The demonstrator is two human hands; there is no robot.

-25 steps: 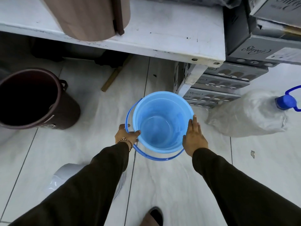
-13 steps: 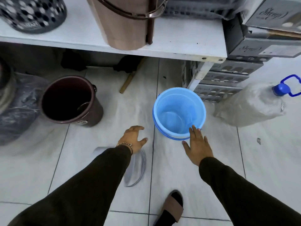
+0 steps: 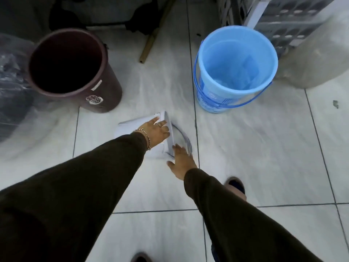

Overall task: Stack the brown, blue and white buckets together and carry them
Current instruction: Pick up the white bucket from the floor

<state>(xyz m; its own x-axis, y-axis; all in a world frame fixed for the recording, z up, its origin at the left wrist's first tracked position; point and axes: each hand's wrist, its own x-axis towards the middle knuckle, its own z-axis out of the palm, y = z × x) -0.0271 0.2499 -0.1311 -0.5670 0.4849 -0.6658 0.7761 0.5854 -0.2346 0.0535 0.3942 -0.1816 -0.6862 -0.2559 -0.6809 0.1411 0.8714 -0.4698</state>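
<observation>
The white bucket [image 3: 132,127] lies on its side on the floor [image 3: 245,157] between the upright brown bucket [image 3: 105,91] and blue bucket [image 3: 213,99]; the left hand [image 3: 155,132] rests on its wall, fingers [image 3: 162,123] together at the rim (grip unclear); the right hand [image 3: 182,160] touches the rim's near edge, fingers [image 3: 176,148] spread.

Brown bucket [image 3: 75,70]; blue bucket [image 3: 236,67]; white bucket [image 3: 132,125]; dark sleeves [image 3: 85,186].

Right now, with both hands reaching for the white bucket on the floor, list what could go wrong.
1. The white bucket lies on its side; the left hand rests on it and the right hand only nears the rim, so it may roll away.
2. Its loose handle could catch fingers.
3. The wooden stick between the brown bucket and blue bucket could trip a step.
</observation>
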